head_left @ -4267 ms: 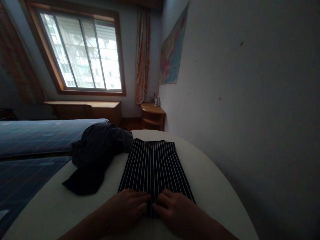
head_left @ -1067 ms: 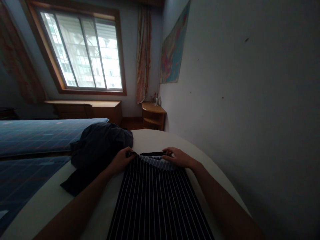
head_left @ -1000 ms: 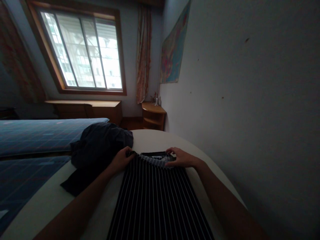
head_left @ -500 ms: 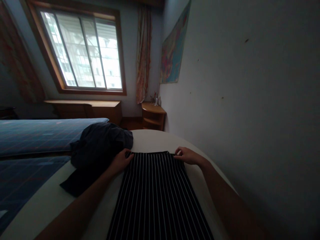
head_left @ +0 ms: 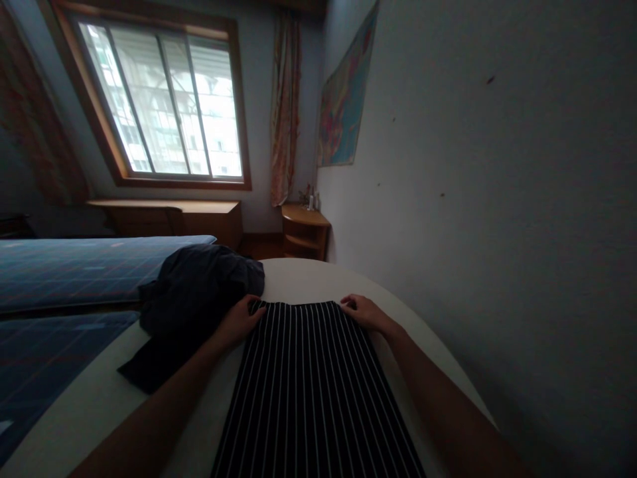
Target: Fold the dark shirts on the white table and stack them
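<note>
The left hand (head_left: 242, 317) pinches the far left corner of a white-on-black striped garment (head_left: 313, 392); the right hand (head_left: 365, 312) curls at the other corner, its hold unclear. They're apparently straightening the edge, which wants even tension. The cloth lies flat on a smooth, round table (head_left: 298, 273), near crumpled dark clothing (head_left: 199, 285).

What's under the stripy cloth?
Under the striped cloth is the pale table; you can see its top past the cloth's far edge and sides. Anything else underneath would be covered, so I can't tell.
</note>
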`<state>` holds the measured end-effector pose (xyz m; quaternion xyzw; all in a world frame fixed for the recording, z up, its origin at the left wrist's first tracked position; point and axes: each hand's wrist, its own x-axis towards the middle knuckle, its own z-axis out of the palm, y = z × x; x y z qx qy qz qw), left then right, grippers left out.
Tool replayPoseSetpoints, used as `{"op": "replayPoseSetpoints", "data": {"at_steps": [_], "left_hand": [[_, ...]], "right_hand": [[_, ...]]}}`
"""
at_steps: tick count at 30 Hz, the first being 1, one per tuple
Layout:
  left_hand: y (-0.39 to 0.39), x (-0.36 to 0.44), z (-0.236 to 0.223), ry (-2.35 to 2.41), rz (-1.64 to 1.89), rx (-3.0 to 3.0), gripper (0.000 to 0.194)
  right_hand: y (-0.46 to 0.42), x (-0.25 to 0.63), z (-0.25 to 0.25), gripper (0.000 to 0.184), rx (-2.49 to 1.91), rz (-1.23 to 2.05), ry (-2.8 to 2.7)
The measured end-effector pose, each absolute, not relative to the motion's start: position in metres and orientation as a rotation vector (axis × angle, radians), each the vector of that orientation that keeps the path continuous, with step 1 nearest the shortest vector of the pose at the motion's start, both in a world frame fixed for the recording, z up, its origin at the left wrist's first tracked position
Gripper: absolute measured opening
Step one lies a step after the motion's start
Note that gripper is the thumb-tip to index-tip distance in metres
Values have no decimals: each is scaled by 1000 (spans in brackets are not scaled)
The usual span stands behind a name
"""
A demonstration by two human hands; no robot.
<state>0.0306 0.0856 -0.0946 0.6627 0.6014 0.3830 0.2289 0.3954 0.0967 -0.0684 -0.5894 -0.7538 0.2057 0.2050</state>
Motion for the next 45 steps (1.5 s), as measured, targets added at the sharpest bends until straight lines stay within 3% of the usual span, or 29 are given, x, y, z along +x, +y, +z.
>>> {"op": "replayPoseSetpoints", "data": {"at_steps": [4,7,12,17,26,35,45], "left_hand": [[84,38,-86,1592,963,2013,55],[87,48,-74,1488,681,2194,68],[103,62,-56,1435,184,2237,91],[119,68,-44,1405,-27,2197,76],[121,76,-29,1285,-265,2244,31],[118,83,-18,1244,-316,2299,33],[119,89,-16,1296,-383,2299,45]], "right_hand": [[95,388,-70,57,-1594,638,-2132],[98,383,-63,72,-1564,669,-2215],[111,372,-44,66,-1671,804,-2377],[118,365,-24,47,-1822,954,-2537],[119,367,-12,56,-1865,1013,-2624],[115,361,-2,54,-1963,881,-2795],[114,365,-4,59,-1975,958,-2824]]}}
